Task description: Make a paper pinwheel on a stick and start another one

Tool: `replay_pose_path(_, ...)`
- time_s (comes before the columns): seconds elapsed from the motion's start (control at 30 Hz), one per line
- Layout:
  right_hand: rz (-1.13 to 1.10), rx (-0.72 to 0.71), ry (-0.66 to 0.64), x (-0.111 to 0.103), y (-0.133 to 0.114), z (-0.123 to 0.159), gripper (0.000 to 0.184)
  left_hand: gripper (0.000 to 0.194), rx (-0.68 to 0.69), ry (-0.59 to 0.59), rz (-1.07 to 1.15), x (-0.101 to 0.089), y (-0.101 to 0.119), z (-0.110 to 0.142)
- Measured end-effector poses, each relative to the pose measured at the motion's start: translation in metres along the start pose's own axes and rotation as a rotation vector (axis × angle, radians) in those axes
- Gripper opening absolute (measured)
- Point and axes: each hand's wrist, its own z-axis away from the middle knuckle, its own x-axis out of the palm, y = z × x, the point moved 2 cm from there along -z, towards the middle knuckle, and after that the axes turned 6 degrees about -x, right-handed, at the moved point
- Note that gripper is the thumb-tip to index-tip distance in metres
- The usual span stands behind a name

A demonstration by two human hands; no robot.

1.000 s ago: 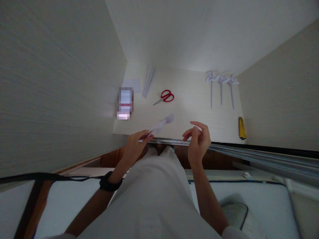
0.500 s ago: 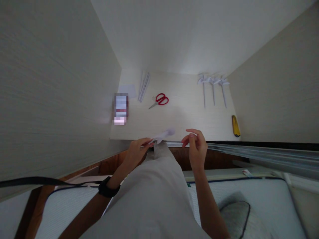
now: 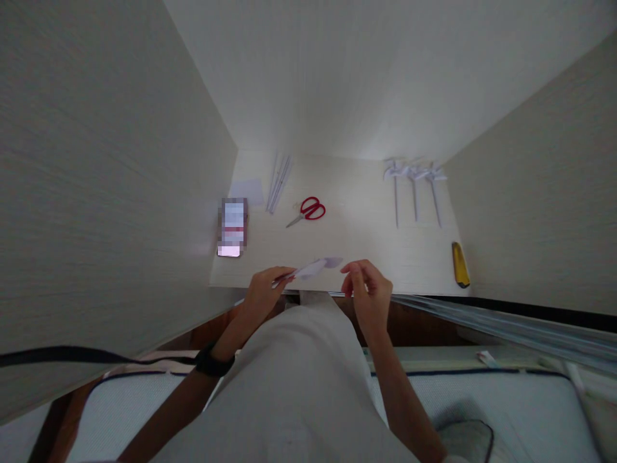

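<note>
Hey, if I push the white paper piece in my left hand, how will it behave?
The white paper piece looks thin with a curved free end, so it would probably flex. It's likely light, since your left hand seems to hold it by one end alone. Pressed hard, its thin edges might crease.

Dim grey light, soft detail, stretched edges.

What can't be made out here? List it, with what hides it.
Head view:
White paper piece, held end: hidden by the left hand.
Right hand, inside: hidden by its own curled fingers.
Phone-like device, screen text: blurred into blocks.
Grey cushion: cut off by the bottom edge.
Pinwheels, folds: small and blurred.
</note>
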Motion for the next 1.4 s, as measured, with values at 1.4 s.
replay_pose_path(1.4, 0.271, -0.338, -0.706, -0.022, 0.015, -0.069, 0.027, 0.026, 0.126, -0.067, -0.437, 0.005, 0.004, -0.021)
